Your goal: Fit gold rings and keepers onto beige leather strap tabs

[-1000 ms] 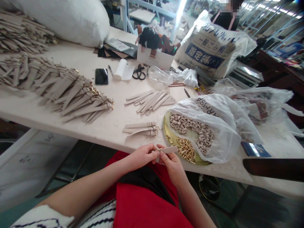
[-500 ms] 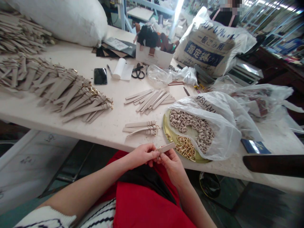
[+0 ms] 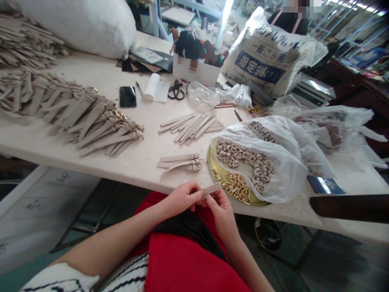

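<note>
Above my lap, at the table's front edge, my left hand (image 3: 189, 196) and my right hand (image 3: 219, 203) are closed together on a short beige strap (image 3: 212, 188). Its free end points up to the right; the part between my fingertips is mostly hidden. Just beyond lie several finished-looking straps with gold buckles (image 3: 182, 163). To the right is a yellow-green round tray (image 3: 212, 162) bearing a heap of gold buckles (image 3: 238, 187) and many beige strap loops (image 3: 258, 166). Plain beige strips (image 3: 194, 127) lie spread farther back.
A long pile of buckled straps (image 3: 82, 109) covers the table's left side. A clear plastic bag (image 3: 282, 162) lies over the tray. Behind are a phone (image 3: 128, 97), a paper roll (image 3: 152, 87), black scissors (image 3: 176, 91) and a white box (image 3: 194, 73). A person (image 3: 288, 24) is at the back.
My right hand's fingers have shifted slightly on the strap, and the thumb has moved a little. The strap's free end sits slightly farther left. The table items are unchanged.
</note>
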`<state>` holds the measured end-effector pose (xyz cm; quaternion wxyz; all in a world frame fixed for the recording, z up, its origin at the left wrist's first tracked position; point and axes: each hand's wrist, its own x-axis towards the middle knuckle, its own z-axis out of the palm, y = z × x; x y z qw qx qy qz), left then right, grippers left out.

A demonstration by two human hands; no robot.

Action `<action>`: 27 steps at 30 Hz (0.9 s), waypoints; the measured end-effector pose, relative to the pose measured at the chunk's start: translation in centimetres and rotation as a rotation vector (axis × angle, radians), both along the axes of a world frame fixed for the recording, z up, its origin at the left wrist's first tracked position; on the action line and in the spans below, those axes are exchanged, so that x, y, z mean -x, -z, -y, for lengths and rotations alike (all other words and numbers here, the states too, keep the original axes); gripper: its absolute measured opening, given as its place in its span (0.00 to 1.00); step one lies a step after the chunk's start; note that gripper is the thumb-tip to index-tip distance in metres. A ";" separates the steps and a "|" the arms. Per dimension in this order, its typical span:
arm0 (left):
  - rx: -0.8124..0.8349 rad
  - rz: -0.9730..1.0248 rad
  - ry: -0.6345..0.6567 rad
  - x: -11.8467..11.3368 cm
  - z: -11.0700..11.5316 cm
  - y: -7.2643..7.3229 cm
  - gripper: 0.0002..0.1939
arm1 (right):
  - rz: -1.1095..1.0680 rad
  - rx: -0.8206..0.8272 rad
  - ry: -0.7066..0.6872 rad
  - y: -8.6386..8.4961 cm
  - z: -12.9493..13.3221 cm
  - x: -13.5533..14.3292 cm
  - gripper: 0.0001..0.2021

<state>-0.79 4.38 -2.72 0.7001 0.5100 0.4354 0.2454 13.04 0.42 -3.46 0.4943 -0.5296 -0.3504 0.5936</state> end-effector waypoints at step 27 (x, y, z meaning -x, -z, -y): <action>-0.173 -0.119 0.040 -1.4 -1.9 -1.3 0.13 | 0.956 -0.295 -0.214 -3.1 -8.9 -10.1 0.08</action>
